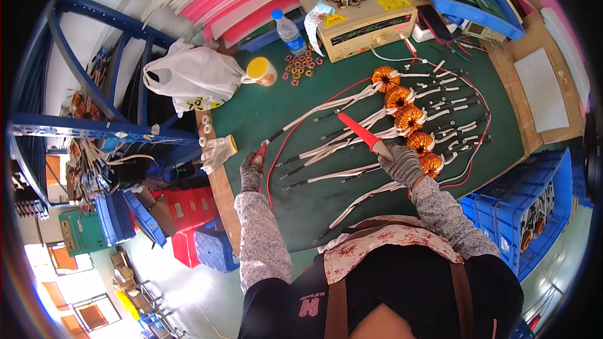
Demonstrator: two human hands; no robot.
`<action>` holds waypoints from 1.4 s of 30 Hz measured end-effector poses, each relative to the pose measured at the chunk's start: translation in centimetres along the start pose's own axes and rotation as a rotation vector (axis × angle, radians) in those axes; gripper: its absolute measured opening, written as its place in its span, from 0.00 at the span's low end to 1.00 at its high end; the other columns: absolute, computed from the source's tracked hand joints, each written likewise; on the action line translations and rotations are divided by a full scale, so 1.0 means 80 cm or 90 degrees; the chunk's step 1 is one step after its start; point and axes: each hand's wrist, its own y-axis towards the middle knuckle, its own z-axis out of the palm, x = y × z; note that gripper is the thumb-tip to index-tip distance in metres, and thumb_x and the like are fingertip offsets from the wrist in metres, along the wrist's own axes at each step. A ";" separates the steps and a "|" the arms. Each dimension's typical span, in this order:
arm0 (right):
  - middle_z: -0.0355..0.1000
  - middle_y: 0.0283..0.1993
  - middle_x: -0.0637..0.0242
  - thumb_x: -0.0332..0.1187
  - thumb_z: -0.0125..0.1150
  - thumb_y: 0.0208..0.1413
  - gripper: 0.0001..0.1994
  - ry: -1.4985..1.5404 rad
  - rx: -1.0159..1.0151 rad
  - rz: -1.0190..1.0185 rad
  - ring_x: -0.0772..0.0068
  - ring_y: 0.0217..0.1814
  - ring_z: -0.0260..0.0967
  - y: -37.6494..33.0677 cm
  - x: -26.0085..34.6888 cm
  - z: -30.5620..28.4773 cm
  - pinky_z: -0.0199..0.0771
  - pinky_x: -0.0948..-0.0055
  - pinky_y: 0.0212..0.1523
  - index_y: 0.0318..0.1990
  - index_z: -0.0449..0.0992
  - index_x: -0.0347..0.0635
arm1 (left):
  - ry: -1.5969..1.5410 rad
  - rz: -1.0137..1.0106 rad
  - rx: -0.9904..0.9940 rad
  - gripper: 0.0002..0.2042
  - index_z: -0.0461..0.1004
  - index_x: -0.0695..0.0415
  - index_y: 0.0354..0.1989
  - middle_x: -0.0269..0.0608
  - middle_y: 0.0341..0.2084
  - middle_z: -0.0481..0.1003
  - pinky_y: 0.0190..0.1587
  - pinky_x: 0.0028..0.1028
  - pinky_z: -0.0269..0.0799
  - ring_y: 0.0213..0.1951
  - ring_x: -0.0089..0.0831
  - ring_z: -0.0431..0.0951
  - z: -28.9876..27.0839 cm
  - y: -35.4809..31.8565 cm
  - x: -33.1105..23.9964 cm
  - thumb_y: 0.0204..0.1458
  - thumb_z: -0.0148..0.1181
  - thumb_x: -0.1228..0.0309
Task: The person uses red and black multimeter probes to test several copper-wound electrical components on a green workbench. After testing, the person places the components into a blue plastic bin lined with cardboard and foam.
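Observation:
My left hand, in a grey knit glove, is closed at the table's left side on a small red clip. The clip meets the dark end of a long white cable. Gripped in my gloved right hand is a red tapered probe with a pale rear part, its tip pointing up and left over the cables. Several copper-wound ring coils stand in a row right of the probe, with white leads with dark ends spreading to both sides. A thin red wire curves past my left hand.
A beige electrical test box stands at the back of the green table. Near it are a water bottle, a yellow mug and small rings. A blue crate stands at the right; a white glove lies left.

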 end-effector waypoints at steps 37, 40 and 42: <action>0.72 0.31 0.53 0.41 0.56 0.44 0.16 -0.176 -0.206 0.202 0.53 0.36 0.70 -0.048 -0.192 -0.244 0.69 0.61 0.36 0.39 0.73 0.43 | -0.026 0.159 0.001 0.18 0.66 0.57 0.47 0.42 0.27 0.74 0.10 0.15 0.57 0.13 0.19 0.66 0.039 -0.073 -0.037 0.50 0.57 0.64; 0.72 0.33 0.53 0.41 0.54 0.45 0.17 -0.165 -0.275 0.314 0.53 0.38 0.70 -0.029 -0.268 -0.257 0.70 0.61 0.38 0.40 0.72 0.41 | -0.013 0.147 -0.026 0.19 0.66 0.58 0.47 0.42 0.26 0.74 0.10 0.15 0.57 0.13 0.19 0.66 0.047 -0.078 -0.043 0.50 0.58 0.63; 0.73 0.34 0.54 0.41 0.54 0.45 0.17 -0.149 -0.273 0.335 0.52 0.38 0.70 -0.019 -0.296 -0.261 0.70 0.60 0.38 0.41 0.71 0.41 | -0.011 0.141 -0.040 0.18 0.66 0.58 0.47 0.41 0.25 0.74 0.10 0.15 0.57 0.13 0.19 0.66 0.053 -0.084 -0.047 0.50 0.58 0.63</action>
